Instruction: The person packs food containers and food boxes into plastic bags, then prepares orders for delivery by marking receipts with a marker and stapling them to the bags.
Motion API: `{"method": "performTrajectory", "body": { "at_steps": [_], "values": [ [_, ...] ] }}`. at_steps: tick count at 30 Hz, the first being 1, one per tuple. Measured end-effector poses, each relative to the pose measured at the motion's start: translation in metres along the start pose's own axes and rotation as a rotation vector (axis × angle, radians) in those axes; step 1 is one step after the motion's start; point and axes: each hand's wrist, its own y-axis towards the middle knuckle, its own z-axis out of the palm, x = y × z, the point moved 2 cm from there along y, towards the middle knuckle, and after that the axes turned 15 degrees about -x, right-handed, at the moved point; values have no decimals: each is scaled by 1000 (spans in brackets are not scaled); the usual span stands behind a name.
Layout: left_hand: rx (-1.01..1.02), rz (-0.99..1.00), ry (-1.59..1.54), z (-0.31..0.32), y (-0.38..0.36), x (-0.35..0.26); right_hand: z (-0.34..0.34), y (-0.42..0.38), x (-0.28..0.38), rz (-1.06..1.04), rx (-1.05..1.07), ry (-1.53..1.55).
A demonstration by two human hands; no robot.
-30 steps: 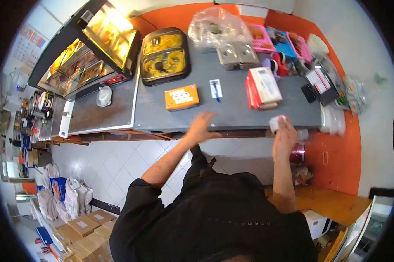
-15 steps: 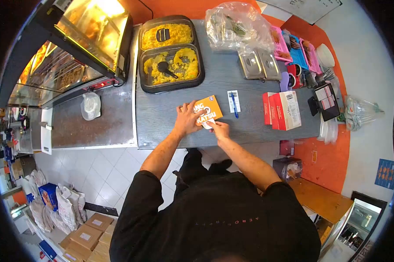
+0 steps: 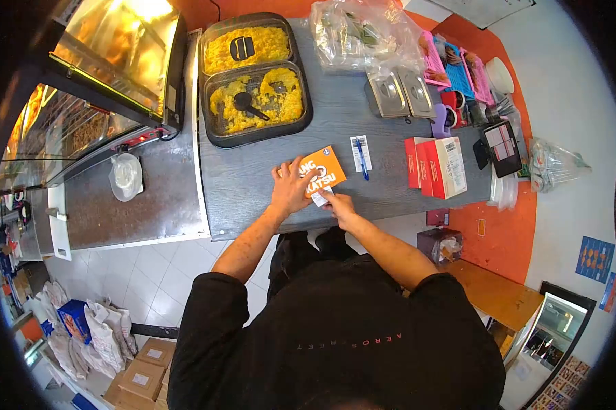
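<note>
Orange box (image 3: pixel 323 170) lies tilted at frame centre on the grey worktop (image 3: pixel 383 188), long axis running lower left to upper right. Left hand (image 3: pixel 291 187) presses flat, fingers spread, on its left end; right hand (image 3: pixel 338 203) pinches a small white slip (image 3: pixel 319 198) at its lower edge.

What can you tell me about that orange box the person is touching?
The orange box is a flat, closed carton that looks like cardboard, with big white letters on its lid. It lies turned a little askew on the grey counter, near the front edge. The left hand rests flat on its left part. The right hand presses a small white label at its near edge. A pen on a white slip lies just beside it, apart.
</note>
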Motion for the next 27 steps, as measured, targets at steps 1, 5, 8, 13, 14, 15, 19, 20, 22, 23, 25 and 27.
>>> {"method": "performTrajectory", "body": {
  "at_steps": [1, 5, 8, 13, 14, 15, 19, 20, 22, 23, 25, 27],
  "values": [
    [3, 3, -6, -1, 1, 0, -3, 4, -3, 3, -1, 2],
    [28, -11, -9, -1, 1, -1, -11, 24, -10, -212, 76, -171],
    [15, -17, -30, -1, 2, 1, -14, 27, 3, -372, 84, -303],
    [130, -9, 35, -4, 4, -1, -32, 26, 39, -1060, -204, -905],
    [132, -4, 36, -5, 4, -1, -36, 29, 40, -1058, -206, -901],
    [133, -7, 36, -6, 4, -3, -42, 31, 43, -1106, -307, -930],
    [68, -15, 9, -19, 12, -15, -70, 50, 44, -1090, -419, -944],
    [63, 0, 6, -14, 11, -17, -77, 53, 46, -1065, -384, -907],
    [66, -80, 70, 1, 7, -17, -88, 59, 52, -1214, -385, -863],
    [77, -129, 57, 6, 2, -21, -92, 61, 54, -1363, -367, -825],
    [65, -182, 127, 13, -5, -34, -98, 62, 66, -1430, -367, -923],
    [119, -279, 311, 26, -21, -45, -99, 66, 73, -1433, -417, -1077]
  ]
}}
